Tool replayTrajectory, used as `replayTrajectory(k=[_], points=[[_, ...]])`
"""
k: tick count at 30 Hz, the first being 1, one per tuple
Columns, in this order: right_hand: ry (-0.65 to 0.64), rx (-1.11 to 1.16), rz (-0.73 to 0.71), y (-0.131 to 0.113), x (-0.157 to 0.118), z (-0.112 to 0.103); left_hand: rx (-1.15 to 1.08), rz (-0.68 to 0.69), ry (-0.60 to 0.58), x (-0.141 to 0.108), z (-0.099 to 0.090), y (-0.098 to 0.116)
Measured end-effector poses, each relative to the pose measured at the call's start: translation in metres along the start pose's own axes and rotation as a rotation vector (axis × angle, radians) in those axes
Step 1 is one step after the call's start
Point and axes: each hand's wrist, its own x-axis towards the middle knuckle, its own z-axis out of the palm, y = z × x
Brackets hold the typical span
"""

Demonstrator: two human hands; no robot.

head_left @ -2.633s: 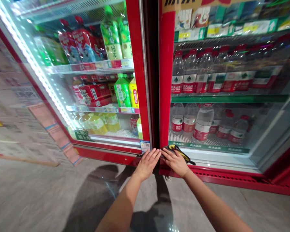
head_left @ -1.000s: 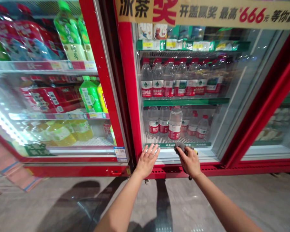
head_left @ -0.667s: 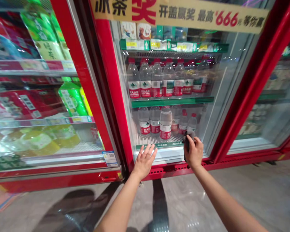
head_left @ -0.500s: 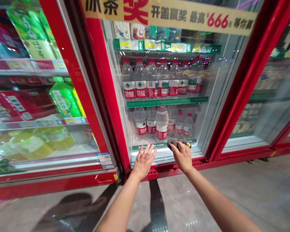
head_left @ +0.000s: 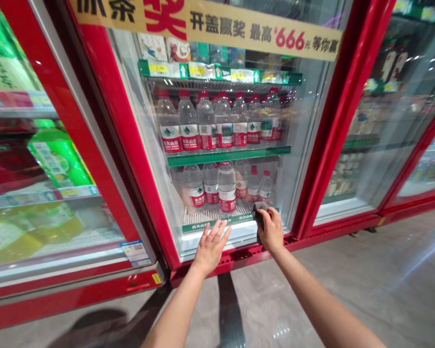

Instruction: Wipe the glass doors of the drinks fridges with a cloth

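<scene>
Red-framed fridge, glass fronting water bottles, yellow banner, left hand with fingers spread, right hand pinching dark object.

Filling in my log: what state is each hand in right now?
Left hand: open, holding nothing.
Right hand: closed on a dark grey item, kind unclear.

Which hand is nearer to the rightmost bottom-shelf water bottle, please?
Right: the right hand is just below the water bottle in view; the left hand is lower, farther left.
</scene>
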Motion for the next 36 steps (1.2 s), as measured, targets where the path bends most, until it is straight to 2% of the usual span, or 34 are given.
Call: replayTrajectory(k=[2,5,8,12,15,19,22,27,33,36], points=[[0.068,-0.002,0.041,0.007,0.009,-0.004,-0.011,0.006,-0.001,0.006,0.002,0.004],[0.2,-0.042,0.21,0.02,0.006,-0.007,-0.029,0.024,-0.011,0.012,0.005,0.01],[0.177,-0.06,0.275,0.025,-0.004,-0.003,-0.035,0.041,-0.014,0.017,0.008,0.014],[0.097,-0.019,0.162,0.03,0.009,-0.005,-0.041,0.044,0.002,0.026,0.013,0.021],[0.164,-0.008,0.213,0.045,0.02,-0.01,-0.052,0.037,0.009,0.033,0.015,0.025],[0.266,0.025,0.402,0.063,0.008,-0.006,-0.066,0.025,0.015,0.039,0.018,0.027],[0.319,0.035,0.454,0.07,0.012,0.0,-0.07,0.013,0.023,0.042,0.019,0.028],[0.347,0.027,0.405,0.074,0.04,0.0,-0.074,0.011,0.025,0.044,0.018,0.03],[0.353,-0.01,0.516,0.066,0.011,0.014,-0.079,0.01,0.032,0.048,0.015,0.028],[0.362,-0.009,0.499,0.062,0.022,0.014,-0.089,0.0,0.035,0.049,0.016,0.028]])
